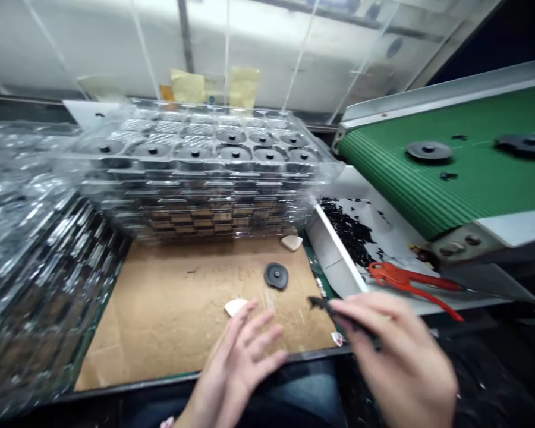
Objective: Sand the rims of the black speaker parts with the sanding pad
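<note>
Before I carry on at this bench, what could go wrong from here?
The tall stack of clear plastic trays stands just beyond the left hand, so a bump might topple it. The right hand, pinching a black sliver, works near the red-handled cutters, which could nick a finger. The loose black disc might get knocked off the cardboard sheet.

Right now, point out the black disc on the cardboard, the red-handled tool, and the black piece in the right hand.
black disc (276, 276): head view, point on its raised centre.
red-handled tool (410, 277): head view, point on the upper red handle.
black piece (321, 305): head view, point on its exposed end, held by the right hand (396, 351).
</note>
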`<state>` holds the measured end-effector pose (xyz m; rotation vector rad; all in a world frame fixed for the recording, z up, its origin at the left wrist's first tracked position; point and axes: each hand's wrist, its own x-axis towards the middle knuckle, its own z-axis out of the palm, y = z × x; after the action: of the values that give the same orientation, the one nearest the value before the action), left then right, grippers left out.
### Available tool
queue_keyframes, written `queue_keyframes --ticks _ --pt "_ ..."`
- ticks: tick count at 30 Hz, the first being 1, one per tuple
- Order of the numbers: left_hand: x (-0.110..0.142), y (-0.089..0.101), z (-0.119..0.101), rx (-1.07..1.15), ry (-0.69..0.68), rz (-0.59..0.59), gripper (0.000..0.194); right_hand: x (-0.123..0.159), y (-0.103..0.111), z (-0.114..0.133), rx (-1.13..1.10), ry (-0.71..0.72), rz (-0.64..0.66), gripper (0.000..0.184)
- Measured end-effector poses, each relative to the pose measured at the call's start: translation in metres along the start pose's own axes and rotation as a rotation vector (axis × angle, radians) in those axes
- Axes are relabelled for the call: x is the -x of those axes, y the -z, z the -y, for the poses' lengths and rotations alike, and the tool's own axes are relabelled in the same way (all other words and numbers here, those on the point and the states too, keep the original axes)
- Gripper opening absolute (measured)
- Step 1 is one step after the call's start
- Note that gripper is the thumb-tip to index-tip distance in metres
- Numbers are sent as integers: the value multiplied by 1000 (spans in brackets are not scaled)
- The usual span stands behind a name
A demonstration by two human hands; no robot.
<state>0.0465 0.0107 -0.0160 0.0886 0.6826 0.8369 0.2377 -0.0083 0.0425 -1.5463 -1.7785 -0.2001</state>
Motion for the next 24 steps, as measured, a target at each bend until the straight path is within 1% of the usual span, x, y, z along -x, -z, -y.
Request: queue_keyframes --ticks 1,2,3,5,6,8,10,12,14,17,19,21,22,24 --pt "-3 -9 2 143 137 93 42 6 -12 12 -59 87 63 20" --pt "-6 -14 1 266 200 138 43 13 -24 22 -101 177 136 23" --pt "-8 -15 -1 354 214 149 43 21 -35 27 -118 256 215 27" --pt "-7 -9 -8 441 157 119 40 37 -48 30 -110 357 348 38" --pt "-4 -4 -12 452 120 104 39 44 -51 28 -91 366 393 44" --pt "4 6 -20 448 69 107 38 54 -52 23 -55 309 431 55" --pt "13 13 -26 440 54 141 43 57 -50 21 -71 230 426 63" --pt "21 16 -29 429 50 179 48 53 -48 24 -129 198 418 69" --pt "25 17 -31 413 53 210 52 45 -51 32 -188 228 433 75" --pt "27 18 -31 389 60 245 54 31 -59 45 -245 346 501 83" --pt "26 20 -31 373 72 250 56 24 -66 51 -267 423 549 79" --pt "25 22 -31 359 79 229 57 21 -74 54 -298 454 583 70" --pt "25 24 -31 353 81 208 56 21 -77 55 -327 449 590 66" --pt "26 28 -31 331 74 163 55 22 -82 55 -393 402 605 63"
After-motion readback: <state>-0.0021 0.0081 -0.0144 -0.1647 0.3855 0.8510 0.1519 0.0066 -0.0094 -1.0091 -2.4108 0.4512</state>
